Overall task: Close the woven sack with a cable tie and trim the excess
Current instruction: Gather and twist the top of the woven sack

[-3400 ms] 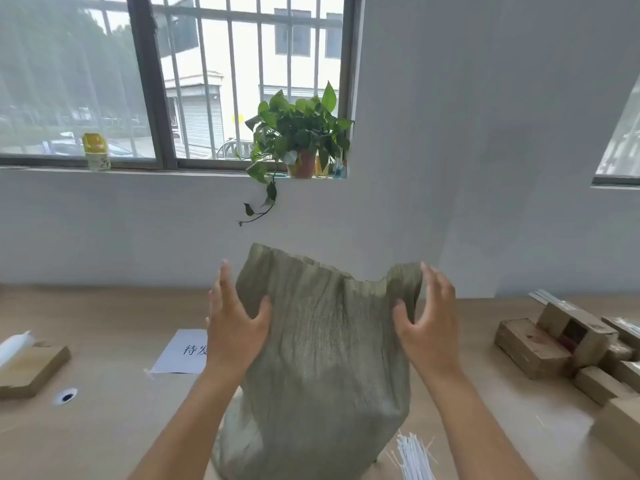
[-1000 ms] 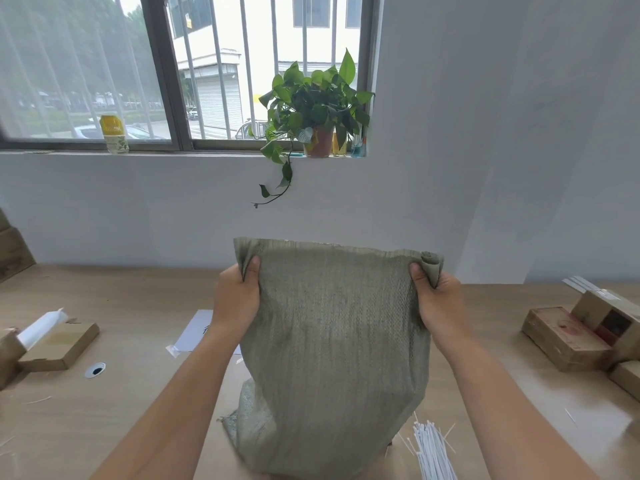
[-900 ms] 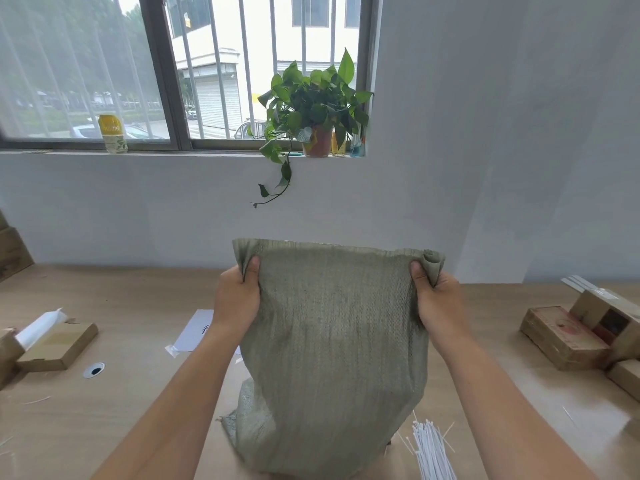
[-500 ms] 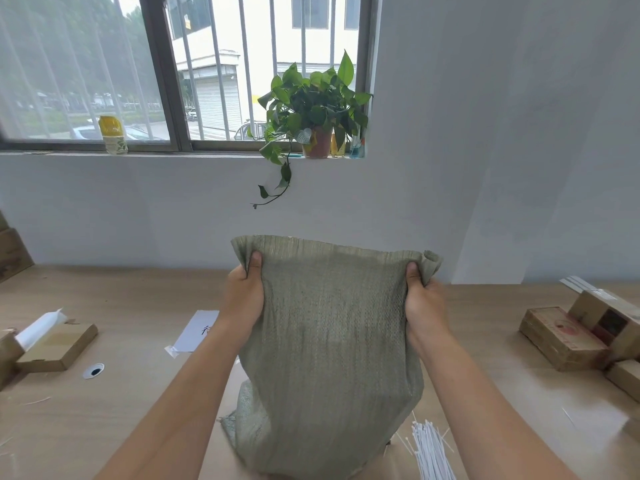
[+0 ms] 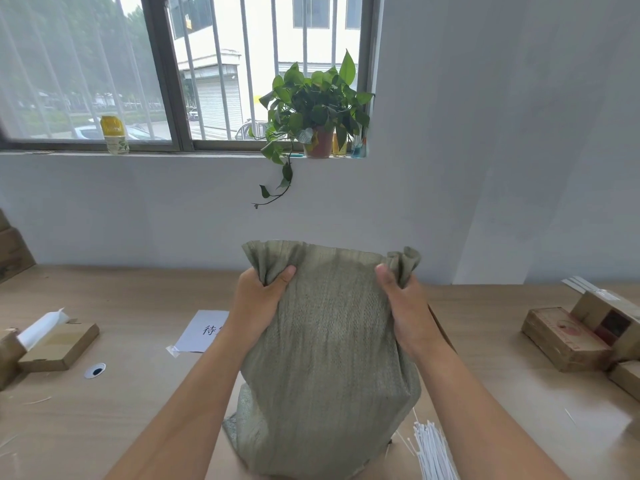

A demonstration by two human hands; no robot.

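Woven sack [image 5: 329, 358] upright on the table [image 5: 131, 393], mouth uppermost; left hand [image 5: 258, 299] clenched around gathered fabric at the top left corner, thumb pressed on the near face; right hand [image 5: 403, 306] clenched around bunched fabric at the top right corner; bundle of white cable ties [image 5: 433, 452] flat on the table just right of the sack's base; printed paper sheet [image 5: 202, 330] behind the left wrist.

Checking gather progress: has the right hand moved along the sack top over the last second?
Yes. The right hand has slid inward toward the left hand, bunching the woven sack corner; against the potted plant it sits closer to centre.
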